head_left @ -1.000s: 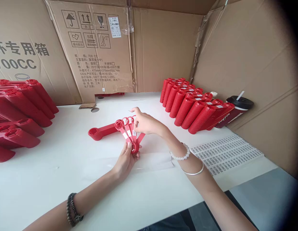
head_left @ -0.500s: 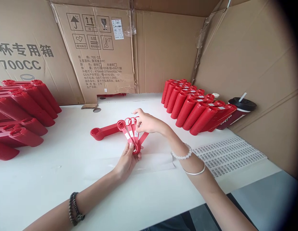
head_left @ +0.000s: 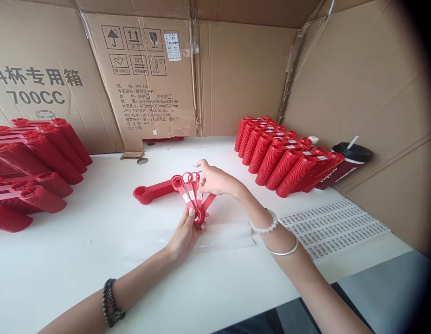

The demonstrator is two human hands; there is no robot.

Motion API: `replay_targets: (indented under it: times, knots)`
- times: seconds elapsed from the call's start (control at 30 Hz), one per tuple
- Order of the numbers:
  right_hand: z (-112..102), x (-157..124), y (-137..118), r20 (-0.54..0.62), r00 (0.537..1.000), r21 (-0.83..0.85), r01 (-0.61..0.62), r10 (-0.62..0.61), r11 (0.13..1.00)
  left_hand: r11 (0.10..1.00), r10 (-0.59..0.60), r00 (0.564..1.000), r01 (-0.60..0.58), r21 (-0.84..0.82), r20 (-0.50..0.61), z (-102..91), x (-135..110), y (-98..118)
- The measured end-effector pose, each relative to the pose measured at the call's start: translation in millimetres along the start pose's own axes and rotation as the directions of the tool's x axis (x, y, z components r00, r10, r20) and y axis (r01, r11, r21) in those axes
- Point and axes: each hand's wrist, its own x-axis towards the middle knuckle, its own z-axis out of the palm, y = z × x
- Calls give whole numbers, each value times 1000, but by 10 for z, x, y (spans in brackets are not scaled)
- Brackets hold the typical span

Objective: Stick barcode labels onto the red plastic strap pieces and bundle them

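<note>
My left hand (head_left: 187, 234) is closed around the lower ring ends of several red plastic strips (head_left: 190, 195), fanned out above the table. Each strip has a ring at its end, and small white labels show on some of them. At the fan's upper right, my right hand (head_left: 217, 180) has its thumb and curled fingers on a strip, partly covering it; one finger sticks out to the left. Behind the fan lies a stack of the same red strips (head_left: 159, 189). A sheet of clear backing film (head_left: 232, 235) lies under the hands.
Stacked red strips (head_left: 58, 157) stand at the left, and labelled stacks (head_left: 271, 160) form a row at the back right. A lidded cup with a straw (head_left: 344, 167) leans beside them. Printed label sheets (head_left: 330, 227) lie at right. Cardboard walls (head_left: 243, 79) enclose the white table.
The view has shifted slightly, so everything appears a little lower and farther right. Both hands keep nearly the same hold on the fanned strips.
</note>
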Motion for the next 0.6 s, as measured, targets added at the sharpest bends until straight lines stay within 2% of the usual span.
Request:
replay_targets:
  times: [0.1,0.2,0.3,0.43,0.53,0.6]
  knots:
    - [-6,0,-10,55,998,-30,10,-9,1000,1000,1,1000,-1,-3,-7,-1,11,-5]
    - [9,-3,-19,34,999,-108,-5,9,994,1000,0,1000,0,-3,-9,6,7,-1]
    - [80,-11,-48,-50,999,-294,-2,-13,956,1000,1,1000,-1,-3,-7,20,-10,10]
    - [252,-38,-159,-215,975,-518,-64,-58,853,1000,15,1000,-15,-1,-13,21,-19,13]
    - [357,-61,-241,-265,961,-588,-91,-85,804,999,37,999,-37,-4,-4,7,-19,2]
    - [372,-64,-255,-291,952,-576,-99,-90,812,998,56,998,-56,-9,1,2,-26,-6]
